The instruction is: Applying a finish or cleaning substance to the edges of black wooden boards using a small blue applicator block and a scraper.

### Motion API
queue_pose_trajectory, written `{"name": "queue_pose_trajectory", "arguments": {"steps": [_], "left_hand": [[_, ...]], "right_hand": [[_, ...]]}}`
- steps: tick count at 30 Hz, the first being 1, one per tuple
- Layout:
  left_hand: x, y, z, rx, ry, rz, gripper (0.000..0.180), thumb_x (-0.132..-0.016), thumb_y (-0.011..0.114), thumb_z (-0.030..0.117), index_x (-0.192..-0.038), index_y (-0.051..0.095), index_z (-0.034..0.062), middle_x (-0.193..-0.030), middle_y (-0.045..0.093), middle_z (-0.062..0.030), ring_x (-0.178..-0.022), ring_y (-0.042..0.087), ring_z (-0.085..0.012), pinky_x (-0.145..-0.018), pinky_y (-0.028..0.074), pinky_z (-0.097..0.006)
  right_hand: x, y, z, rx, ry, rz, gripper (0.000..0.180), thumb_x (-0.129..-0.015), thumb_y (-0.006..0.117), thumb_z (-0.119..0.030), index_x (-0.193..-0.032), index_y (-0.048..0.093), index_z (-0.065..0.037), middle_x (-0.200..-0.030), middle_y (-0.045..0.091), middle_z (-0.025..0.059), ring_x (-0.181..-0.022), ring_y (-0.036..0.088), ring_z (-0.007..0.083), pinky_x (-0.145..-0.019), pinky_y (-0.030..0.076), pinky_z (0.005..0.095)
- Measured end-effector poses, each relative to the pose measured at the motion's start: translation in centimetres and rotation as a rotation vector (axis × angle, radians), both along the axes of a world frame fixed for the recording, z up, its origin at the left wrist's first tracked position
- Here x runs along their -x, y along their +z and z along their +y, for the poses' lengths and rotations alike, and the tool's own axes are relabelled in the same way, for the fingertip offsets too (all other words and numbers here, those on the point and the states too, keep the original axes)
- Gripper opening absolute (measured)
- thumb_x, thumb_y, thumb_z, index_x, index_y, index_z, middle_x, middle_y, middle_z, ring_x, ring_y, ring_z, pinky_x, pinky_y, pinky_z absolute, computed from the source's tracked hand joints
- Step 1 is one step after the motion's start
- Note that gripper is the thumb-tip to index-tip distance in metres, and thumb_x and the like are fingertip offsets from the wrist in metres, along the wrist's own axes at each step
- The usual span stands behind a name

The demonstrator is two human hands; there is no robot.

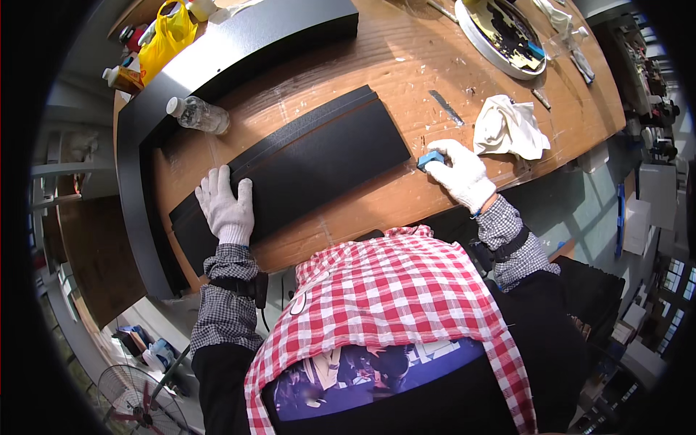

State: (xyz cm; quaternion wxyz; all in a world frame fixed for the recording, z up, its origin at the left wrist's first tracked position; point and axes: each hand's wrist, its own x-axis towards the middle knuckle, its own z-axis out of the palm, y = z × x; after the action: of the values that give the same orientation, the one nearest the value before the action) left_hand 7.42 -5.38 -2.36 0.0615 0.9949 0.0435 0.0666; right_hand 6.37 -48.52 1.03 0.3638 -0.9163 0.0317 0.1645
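Note:
A long black panel (319, 156) with grooves along its far side lies on the cardboard-covered table. My left hand (226, 205), in a white glove, rests flat on the panel's left part with the fingers spread. Just off the panel's right end, my gloved right hand (462, 174) pinches a small blue block (431, 160) between thumb and fingers. A crumpled white cloth (510, 129) lies right beside that hand. Beyond it is a thin dark metal strip (446, 107).
A black frame piece (133, 170) borders the table's left and far sides. Inside its corner a clear bottle (199, 115) lies tipped over. At the far right stands a round tray (484, 43) smeared with black and cream material. A yellow bag (168, 42) sits far left. A fan (141, 406) stands below left.

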Motion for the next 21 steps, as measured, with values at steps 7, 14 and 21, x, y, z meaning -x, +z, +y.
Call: {"name": "queue_pose_trajectory", "arguments": {"steps": [7,14,21], "left_hand": [[-0.2,-0.9,0.1,-0.003,-0.012,-0.019,0.051,-0.089,0.062,0.037,-0.128,0.058,0.0040,-0.134,0.054,-0.0167,-0.131,0.044,-0.0357,-0.118,0.022,-0.049],[0.0,-0.1,0.2,-0.011,-0.005,-0.002,0.052,-0.089,0.062,0.037,-0.129,0.057,0.0043,-0.134,0.054,-0.0165,-0.131,0.043,-0.0351,-0.118,0.023,-0.049],[-0.3,-0.3,0.1,0.000,0.005,-0.006,0.052,-0.088,0.062,0.037,-0.129,0.058,0.0045,-0.135,0.054,-0.0152,-0.131,0.044,-0.0341,-0.119,0.021,-0.049]], "right_hand": [[1.2,-2.2,2.0,0.042,-0.030,-0.458,0.030,-0.081,0.075,-0.020,-0.106,0.069,-0.005,-0.096,0.070,0.0125,-0.086,0.068,0.0285,-0.078,0.055,0.0374],[1.2,-2.4,2.2,0.052,-0.081,-0.501,0.031,-0.078,0.077,-0.021,-0.104,0.069,-0.007,-0.094,0.070,0.0116,-0.085,0.067,0.0291,-0.077,0.054,0.0379],[1.2,-2.7,1.4,-0.001,-0.084,-0.438,0.030,-0.081,0.076,-0.022,-0.105,0.069,-0.006,-0.092,0.070,0.0112,-0.086,0.067,0.0284,-0.078,0.054,0.0385]]}}
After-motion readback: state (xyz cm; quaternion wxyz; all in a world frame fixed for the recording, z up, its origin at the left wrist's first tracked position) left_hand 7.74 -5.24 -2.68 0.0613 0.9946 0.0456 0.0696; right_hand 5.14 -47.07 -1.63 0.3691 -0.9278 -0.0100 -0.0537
